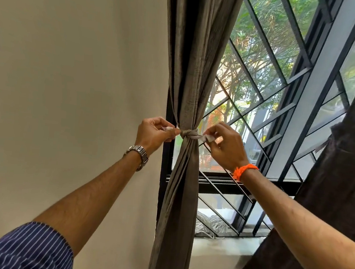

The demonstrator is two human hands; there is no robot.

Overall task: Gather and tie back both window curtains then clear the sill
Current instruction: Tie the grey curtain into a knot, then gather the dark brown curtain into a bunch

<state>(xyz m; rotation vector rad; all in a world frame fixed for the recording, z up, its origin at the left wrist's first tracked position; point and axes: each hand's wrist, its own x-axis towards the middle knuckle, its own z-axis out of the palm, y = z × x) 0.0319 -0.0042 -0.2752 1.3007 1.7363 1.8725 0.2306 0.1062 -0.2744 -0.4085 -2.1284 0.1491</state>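
Our left hand (153, 133) and right hand (225, 145) each pinch one end of the tie (190, 134), knotted round the gathered left curtain (194, 71). The right curtain (342, 172) looks cinched already. What remains, we judge, is the sill (214, 255), where coiled white cord (209, 224) lies.
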